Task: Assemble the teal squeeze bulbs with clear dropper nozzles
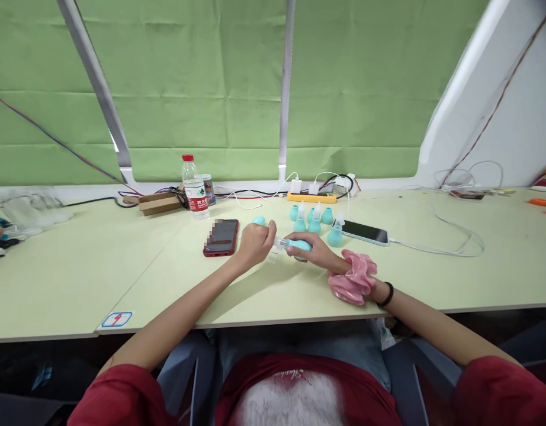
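Observation:
My right hand (315,251) grips a teal rubber bulb (299,244) lying sideways just above the table. My left hand (254,242) is closed around the clear nozzle (279,243) at the bulb's left end. A small teal piece (259,220) sits just behind my left hand. Several more teal bulbs with clear tips (315,220) stand upright in a group behind my hands. A pink scrunchie (353,277) and a black band (387,294) are on my right wrist.
A red phone (221,237) lies left of my hands, and a phone on a white cable (366,232) to the right. Further back are a water bottle (195,188), a can, a cardboard box (160,203) and a yellow power strip (311,197) with chargers.

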The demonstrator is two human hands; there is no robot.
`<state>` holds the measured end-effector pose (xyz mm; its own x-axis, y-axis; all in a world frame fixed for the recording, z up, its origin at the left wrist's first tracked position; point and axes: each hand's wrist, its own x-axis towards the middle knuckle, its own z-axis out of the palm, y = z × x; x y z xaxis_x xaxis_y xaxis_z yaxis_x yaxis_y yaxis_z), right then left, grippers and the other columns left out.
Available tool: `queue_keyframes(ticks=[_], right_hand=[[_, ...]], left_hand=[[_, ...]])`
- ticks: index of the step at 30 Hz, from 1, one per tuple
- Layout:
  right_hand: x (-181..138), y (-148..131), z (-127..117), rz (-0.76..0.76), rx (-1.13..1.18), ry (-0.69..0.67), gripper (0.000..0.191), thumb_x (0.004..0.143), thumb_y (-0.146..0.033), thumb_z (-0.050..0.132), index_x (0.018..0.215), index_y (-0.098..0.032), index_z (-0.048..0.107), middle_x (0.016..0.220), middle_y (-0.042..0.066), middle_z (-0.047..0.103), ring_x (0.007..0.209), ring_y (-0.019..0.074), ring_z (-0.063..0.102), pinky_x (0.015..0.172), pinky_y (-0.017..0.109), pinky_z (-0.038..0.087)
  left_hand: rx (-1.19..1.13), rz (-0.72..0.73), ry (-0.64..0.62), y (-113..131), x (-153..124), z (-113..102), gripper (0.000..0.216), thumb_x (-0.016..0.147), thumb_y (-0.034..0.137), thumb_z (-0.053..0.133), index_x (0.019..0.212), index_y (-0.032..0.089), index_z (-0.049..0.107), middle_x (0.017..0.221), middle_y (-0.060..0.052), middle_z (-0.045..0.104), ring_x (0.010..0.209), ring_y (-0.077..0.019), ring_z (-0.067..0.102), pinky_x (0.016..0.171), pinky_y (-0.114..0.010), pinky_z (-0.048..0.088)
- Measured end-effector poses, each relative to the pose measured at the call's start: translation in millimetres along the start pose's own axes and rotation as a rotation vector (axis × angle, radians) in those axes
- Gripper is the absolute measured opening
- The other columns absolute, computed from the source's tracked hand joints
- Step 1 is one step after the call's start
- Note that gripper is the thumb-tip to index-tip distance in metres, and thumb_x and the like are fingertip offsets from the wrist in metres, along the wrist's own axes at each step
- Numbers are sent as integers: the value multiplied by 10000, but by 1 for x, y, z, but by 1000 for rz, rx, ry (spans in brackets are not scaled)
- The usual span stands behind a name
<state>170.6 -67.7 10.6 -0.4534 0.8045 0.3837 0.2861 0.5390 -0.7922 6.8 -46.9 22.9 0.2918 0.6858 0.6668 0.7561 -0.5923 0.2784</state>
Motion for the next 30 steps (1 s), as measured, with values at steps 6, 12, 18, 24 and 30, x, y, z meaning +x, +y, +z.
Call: queue_keyframes(ticks=[6, 12, 18, 24, 30], right_hand=[[27, 16, -13, -119, -239, 285, 284, 700, -400, 519, 821, -151, 582, 836, 42, 580, 782, 147, 523, 736, 260, 400], [75, 52, -10, -79, -249, 423, 286, 674, -388, 542, 808, -144, 607, 779, 29, 611, 707, 133, 539, 674, 252, 413], [97, 64, 9, 8, -335, 439, 214, 679, -295, 536, 790, -124, 600, 762, 34, 617, 699, 127, 548, 658, 231, 412], [98, 72, 8, 98, -571, 272, 210, 734, -298, 472, 813, -122, 554, 730, 38, 603, 649, 118, 539, 587, 213, 390], [95, 67, 0, 128, -667, 177, 309, 726, -330, 492, 938, -112, 547, 828, 76, 620, 767, 155, 565, 669, 234, 401]], left_hand=[[-94, -58, -20, -13, 15, -23, 457, 836, 337, 208, 591, 137, 539, 517, -13, 519, 507, -105, 456, 522, -219, 293], [133, 94, -223, -31, 17, -14, 214, 716, 283, 451, 837, 167, 585, 713, -26, 588, 696, -156, 503, 630, -245, 366], [251, 294, -448, -41, 5, 15, 273, 754, 182, 426, 994, 179, 556, 934, -72, 591, 922, -203, 455, 798, -309, 350], [314, 217, -437, -48, 9, 18, 310, 780, 152, 383, 1053, 189, 526, 933, -83, 590, 972, -206, 446, 777, -300, 374], [345, 38, -467, -53, 12, 26, 289, 764, 158, 392, 992, 180, 569, 930, -96, 581, 921, -201, 511, 736, -274, 397]])
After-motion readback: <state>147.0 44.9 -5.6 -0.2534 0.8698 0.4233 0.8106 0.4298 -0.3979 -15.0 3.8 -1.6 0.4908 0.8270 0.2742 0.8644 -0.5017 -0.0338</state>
